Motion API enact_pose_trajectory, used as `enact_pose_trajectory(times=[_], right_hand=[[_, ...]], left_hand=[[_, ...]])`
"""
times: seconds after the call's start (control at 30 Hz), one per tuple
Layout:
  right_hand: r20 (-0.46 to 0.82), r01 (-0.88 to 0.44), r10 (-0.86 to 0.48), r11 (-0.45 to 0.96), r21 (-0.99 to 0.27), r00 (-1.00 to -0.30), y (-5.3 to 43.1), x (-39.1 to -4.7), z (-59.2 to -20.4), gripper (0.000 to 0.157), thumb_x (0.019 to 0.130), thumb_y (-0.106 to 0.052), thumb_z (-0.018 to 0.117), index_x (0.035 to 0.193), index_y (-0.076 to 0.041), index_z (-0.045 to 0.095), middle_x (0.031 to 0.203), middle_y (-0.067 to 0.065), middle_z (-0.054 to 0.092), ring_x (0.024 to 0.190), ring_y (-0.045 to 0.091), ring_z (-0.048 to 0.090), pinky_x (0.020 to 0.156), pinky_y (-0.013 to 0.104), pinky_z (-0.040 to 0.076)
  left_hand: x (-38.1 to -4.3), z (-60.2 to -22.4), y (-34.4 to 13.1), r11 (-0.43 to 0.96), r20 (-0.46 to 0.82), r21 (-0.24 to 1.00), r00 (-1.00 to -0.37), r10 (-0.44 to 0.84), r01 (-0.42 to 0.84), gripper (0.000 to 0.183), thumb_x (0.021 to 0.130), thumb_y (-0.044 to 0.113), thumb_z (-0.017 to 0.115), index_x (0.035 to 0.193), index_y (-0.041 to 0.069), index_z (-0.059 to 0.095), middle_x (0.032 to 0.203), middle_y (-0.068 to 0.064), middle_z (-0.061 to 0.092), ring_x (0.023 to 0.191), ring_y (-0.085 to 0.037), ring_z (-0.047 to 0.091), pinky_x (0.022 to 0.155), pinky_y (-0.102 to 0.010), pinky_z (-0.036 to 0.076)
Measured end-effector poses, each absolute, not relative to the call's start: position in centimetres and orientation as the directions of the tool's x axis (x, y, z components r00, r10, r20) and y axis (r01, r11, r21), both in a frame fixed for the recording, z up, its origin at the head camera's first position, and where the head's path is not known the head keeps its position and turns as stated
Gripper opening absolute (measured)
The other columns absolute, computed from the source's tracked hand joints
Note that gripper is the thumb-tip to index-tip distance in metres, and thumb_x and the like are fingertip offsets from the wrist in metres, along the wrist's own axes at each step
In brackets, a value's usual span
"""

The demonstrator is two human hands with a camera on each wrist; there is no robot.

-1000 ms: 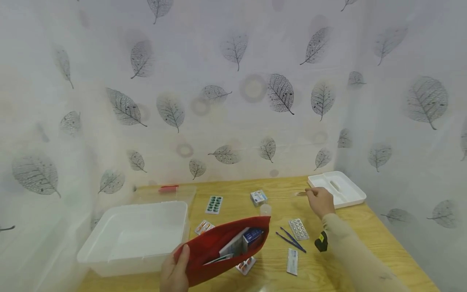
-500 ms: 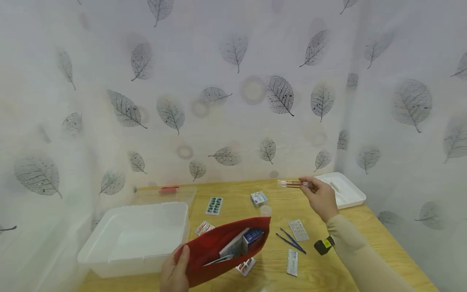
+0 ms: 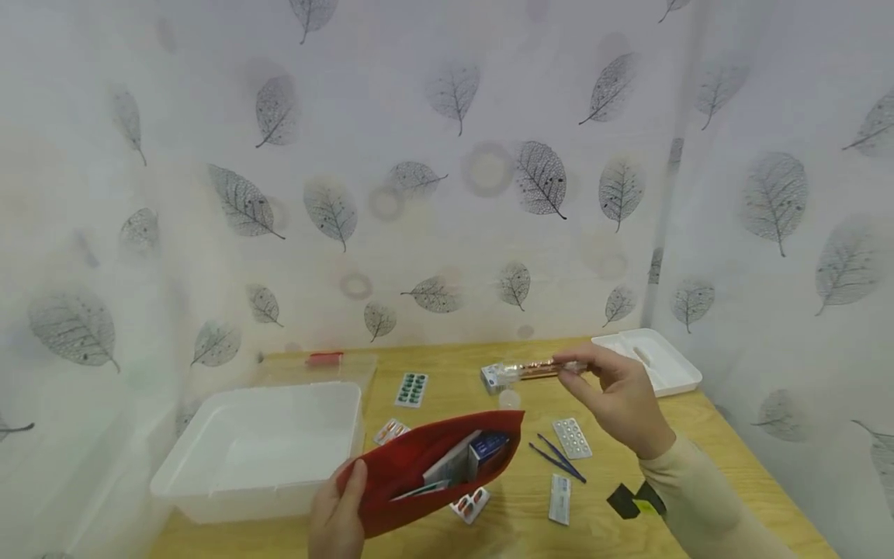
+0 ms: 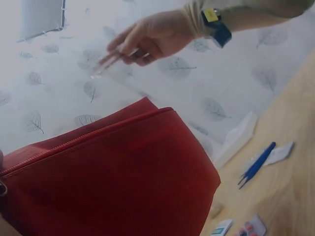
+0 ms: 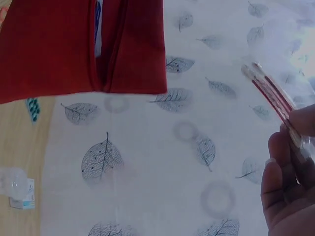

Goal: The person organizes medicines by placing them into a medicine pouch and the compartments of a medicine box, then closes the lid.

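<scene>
My left hand (image 3: 337,512) grips a red zippered pouch (image 3: 387,516) by its left end, thumb over the near edge. The pouch is tilted with its mouth open; inside show a dark blue box (image 3: 489,445) and flat white packets (image 3: 450,463). Above and to the right of the mouth, my right hand (image 3: 621,400) pinches a clear-wrapped packet of reddish-brown swabs (image 3: 534,370) between thumb and fingertips. The packet's free end points left, overlapping a small box (image 3: 491,380) on the table in the head view. In the right wrist view the swabs (image 5: 269,92) hang apart from the pouch (image 5: 44,54).
A white bin (image 3: 258,497) stands left, a clear lid with a red clip (image 3: 325,359) behind it. On the table lie blister packs (image 3: 410,390), blue tweezers (image 3: 559,460), a white packet (image 3: 560,499) and a small clear cup (image 3: 510,400). A white tray (image 3: 673,380) sits back right.
My right hand has lifted the swab packet from beside the white tray and brought it left and nearer, toward the pouch. My left hand and the pouch have hardly moved.
</scene>
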State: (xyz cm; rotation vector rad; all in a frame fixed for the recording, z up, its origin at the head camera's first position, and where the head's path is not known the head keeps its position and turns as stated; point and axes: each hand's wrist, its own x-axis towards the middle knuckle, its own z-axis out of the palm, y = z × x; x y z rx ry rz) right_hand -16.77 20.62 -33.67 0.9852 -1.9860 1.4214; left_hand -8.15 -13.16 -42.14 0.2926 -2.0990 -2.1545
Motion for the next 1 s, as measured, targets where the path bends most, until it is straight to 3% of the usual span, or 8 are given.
enact_pose_trajectory(times=[0.2, 0.33, 0.67, 0.87, 1.0], right_hand=[[0.767, -0.920, -0.511, 0.156, -0.360, -0.387, 19.0, -15.3, -33.6, 0.036, 0.075, 0.013, 0.072, 0.105, -0.006, 0.068, 0.090, 0.003, 0.068, 0.074, 0.007, 0.059, 0.065, 0.017, 0.048], [0.703, -0.948, -0.637, 0.171, -0.269, -0.315, 17.7, -14.3, -33.7, 0.035, 0.076, 0.006, 0.075, 0.104, -0.014, 0.069, 0.096, -0.003, 0.067, 0.081, 0.006, 0.062, 0.068, 0.016, 0.049], [0.539, -0.916, -0.741, 0.306, -0.261, -0.401, 14.7, -13.8, -35.5, 0.024, 0.080, 0.001, 0.074, 0.099, -0.013, 0.072, 0.095, -0.007, 0.064, 0.082, 0.002, 0.057, 0.071, 0.011, 0.047], [0.485, -0.901, -0.765, 0.411, -0.138, -0.423, 13.2, -13.7, -36.6, 0.021, 0.078, -0.002, 0.074, 0.092, -0.016, 0.068, 0.085, -0.009, 0.065, 0.079, 0.001, 0.058, 0.071, 0.015, 0.048], [0.464, -0.907, -0.793, 0.419, -0.055, -0.394, 12.7, -13.7, -37.3, 0.016, 0.078, -0.009, 0.077, 0.088, -0.018, 0.070, 0.084, -0.011, 0.065, 0.081, 0.004, 0.058, 0.074, 0.018, 0.048]], left_hand=[[-8.1, -41.9, -12.8, -0.004, 0.021, 1.000, -0.976, -0.216, 0.023, 0.043, 0.103, 0.024, 0.043, 0.125, -0.012, 0.054, 0.098, -0.007, 0.070, 0.083, -0.008, 0.066, 0.074, -0.024, 0.053], [-8.1, -41.9, -12.6, -0.005, 0.064, 0.998, -0.978, -0.197, 0.067, 0.041, 0.104, 0.022, 0.042, 0.119, -0.013, 0.056, 0.093, -0.002, 0.070, 0.083, -0.009, 0.066, 0.075, -0.023, 0.053], [-7.9, -41.8, -12.2, -0.014, 0.148, 0.988, -0.978, -0.145, 0.151, 0.037, 0.104, 0.018, 0.041, 0.112, -0.014, 0.058, 0.091, -0.005, 0.071, 0.083, -0.013, 0.069, 0.075, -0.025, 0.054], [-7.9, -41.8, -11.7, -0.019, 0.228, 0.973, -0.965, -0.129, 0.232, 0.035, 0.104, 0.012, 0.039, 0.111, -0.017, 0.057, 0.090, -0.003, 0.072, 0.081, -0.014, 0.069, 0.074, -0.026, 0.055], [-7.8, -41.6, -11.4, -0.030, 0.251, 0.966, -0.959, -0.129, 0.257, 0.034, 0.103, 0.010, 0.039, 0.110, -0.017, 0.058, 0.088, 0.000, 0.071, 0.080, -0.013, 0.069, 0.072, -0.025, 0.055]])
